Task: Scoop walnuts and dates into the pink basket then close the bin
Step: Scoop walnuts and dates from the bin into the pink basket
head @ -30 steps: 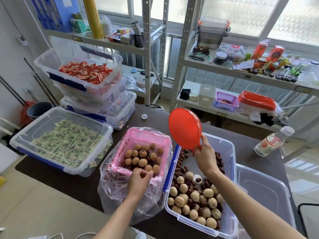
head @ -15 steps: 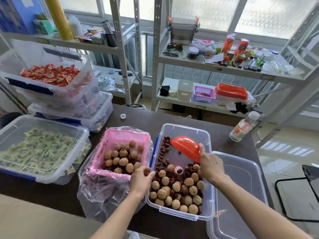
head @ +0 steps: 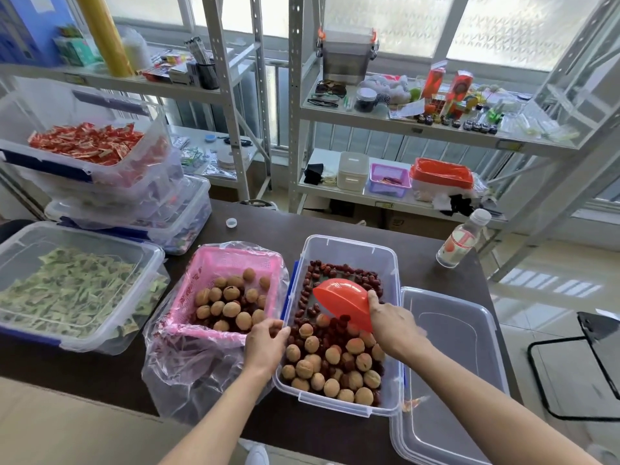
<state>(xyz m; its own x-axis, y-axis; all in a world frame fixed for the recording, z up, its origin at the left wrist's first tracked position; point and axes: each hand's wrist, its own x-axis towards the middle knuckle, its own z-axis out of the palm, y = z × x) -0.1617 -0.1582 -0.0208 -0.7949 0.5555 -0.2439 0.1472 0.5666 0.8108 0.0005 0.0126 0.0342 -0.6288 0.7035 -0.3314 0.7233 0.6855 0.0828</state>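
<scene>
1. Nearest me, the clear bin sat on the dark table, its long axis running away from the person toward the shelves, open at the top.
2. Walnuts were heaped in its near half, and red dates lay scattered over the far half.
3. The bin's lid lay just beside it on the right, its long axis also running near to far.
4. The left hand was curled over the near corner of the pink basket, fingers closed on the rim, right where it met the bin's left wall.
5. The right hand gripped the orange scoop by its near-right end, fingers wrapped around it.
6. The scoop was down inside the bin, bowl turned over with its rounded back up, its length slanting from the hand toward the far left, low over the dates.
7. The pink basket stood just left of the bin, lined with a plastic bag and holding a layer of walnuts.
8. Farther left was a closed bin of green packets; behind it stood stacked bins, the top one with red packets.
9. A water bottle stood at the table's far right.
</scene>
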